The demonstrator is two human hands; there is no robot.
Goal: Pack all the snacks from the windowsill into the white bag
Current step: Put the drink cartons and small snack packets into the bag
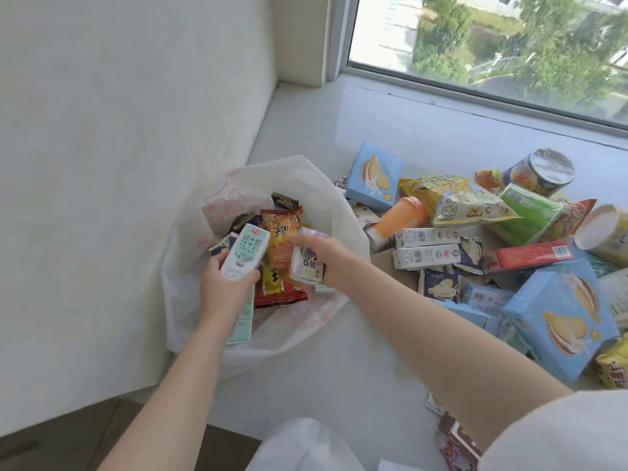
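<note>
Left hand (224, 287), fingers and thumb curled around a white-and-mint pure-milk carton (245, 253), upright over the open mouth of the crumpled white plastic bag (306, 185). Right hand (323, 258), just beside the left, fingers wrapped over a small white-and-purple drink carton (306, 263), also above the bag's mouth. Directly beneath and between both hands, inside the bag: an orange-and-red crinkled snack packet (282, 239) among darker wrappers. Well right of the right hand, on the pale windowsill (373, 113), the unpacked heap: light-blue cardboard biscuit boxes (560, 314), two white milk cartons (426, 256) lying flat, a green packet (530, 212), a foil-lidded tub (540, 171).
</note>
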